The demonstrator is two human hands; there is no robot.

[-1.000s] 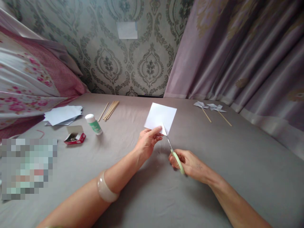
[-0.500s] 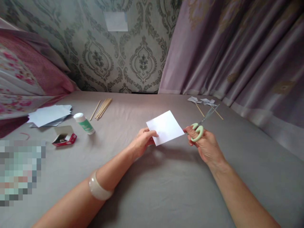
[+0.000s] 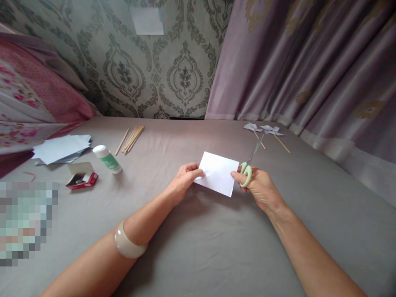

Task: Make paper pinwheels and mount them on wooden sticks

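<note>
A white sheet of paper (image 3: 216, 173) is held above the grey cloth surface, tilted so that its right side sits lower. My left hand (image 3: 187, 179) pinches its left edge, thumb on top and fingers underneath. At the right edge, my right hand (image 3: 258, 183) has its thumb on the paper while also holding green-handled scissors (image 3: 246, 175). The scissor blades point up and away, toward two paper pinwheels, and look closed or nearly so. A pale bangle circles my left forearm.
Left of my hands stand a glue stick (image 3: 108, 160), an open red box (image 3: 82, 180), wooden sticks (image 3: 133, 139) and a stack of paper (image 3: 62, 148). Paper pinwheels (image 3: 270, 130) on sticks lie at the back right. Patterned wall and curtains (image 3: 278, 62) border the far side.
The paper has turned clockwise, and my right thumb now rests on its right edge. My right hand has moved left with the scissors, whose blades swung to point more upright.
</note>
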